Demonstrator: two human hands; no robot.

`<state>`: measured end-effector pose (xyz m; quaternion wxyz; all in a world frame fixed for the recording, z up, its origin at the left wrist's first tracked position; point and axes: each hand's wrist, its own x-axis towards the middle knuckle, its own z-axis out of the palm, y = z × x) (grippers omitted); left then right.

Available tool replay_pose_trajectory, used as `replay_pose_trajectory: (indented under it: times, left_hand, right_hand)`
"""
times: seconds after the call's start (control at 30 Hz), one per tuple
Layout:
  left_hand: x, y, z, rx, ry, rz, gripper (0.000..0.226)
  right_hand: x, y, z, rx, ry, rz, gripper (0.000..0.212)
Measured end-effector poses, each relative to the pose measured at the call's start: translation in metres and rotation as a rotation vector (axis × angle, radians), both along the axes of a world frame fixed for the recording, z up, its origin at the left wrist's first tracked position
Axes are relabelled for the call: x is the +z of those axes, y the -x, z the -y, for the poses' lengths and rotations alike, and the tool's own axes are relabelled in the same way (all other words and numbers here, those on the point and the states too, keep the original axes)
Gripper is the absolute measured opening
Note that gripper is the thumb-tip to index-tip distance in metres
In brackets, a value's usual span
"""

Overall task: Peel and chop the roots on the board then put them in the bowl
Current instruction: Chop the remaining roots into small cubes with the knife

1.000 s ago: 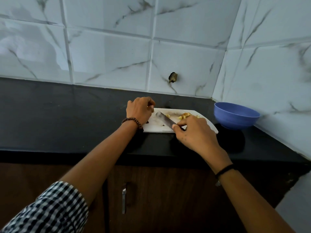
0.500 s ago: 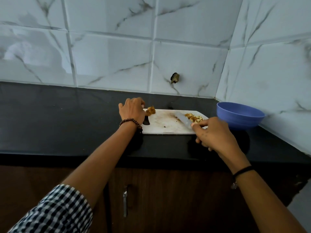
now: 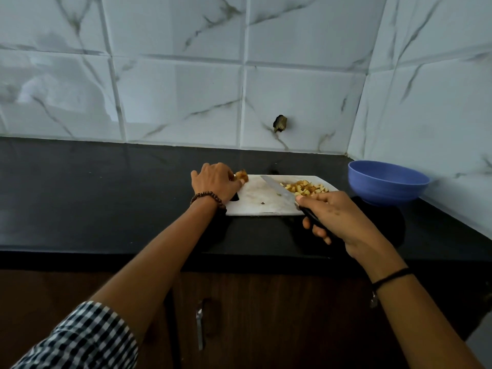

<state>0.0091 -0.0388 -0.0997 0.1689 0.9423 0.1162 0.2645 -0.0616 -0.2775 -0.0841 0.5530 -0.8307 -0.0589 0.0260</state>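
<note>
**Both hands at the board, knife angled**

Both forearms reached over the black counter (image 3: 106, 198) to the white board (image 3: 262, 201). The blue bowl (image 3: 386, 187) stood at its three o'clock. The right hand (image 3: 338, 217) curled tight round the knife (image 3: 277, 189) handle, blade pointing to eleven o'clock beside the chopped pieces (image 3: 306, 188). The left hand (image 3: 215, 182), fingers curled, held a root piece (image 3: 242, 176) at the board's ten o'clock corner.

knife (image 3: 279, 189) swept rightward, chopped pieces (image 3: 306, 188) now piled at right end of board (image 3: 255, 199) (nearer bowl (image 3: 386, 187))
</note>
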Motion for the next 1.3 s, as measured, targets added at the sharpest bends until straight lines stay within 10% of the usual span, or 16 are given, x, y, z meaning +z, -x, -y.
replay_pose_trajectory:
  times: [0.97,1.3]
  left_hand:
    - [0.003,0.010,0.012,-0.489,0.341,0.096,0.026]
    - [0.004,0.010,0.012,-0.480,0.051,0.074,0.025]
  right_hand:
    - [-0.014,-0.004,0.001,-0.054,-0.010,0.121,0.028]
    - [-0.014,-0.004,0.000,-0.059,0.003,0.142,0.027]
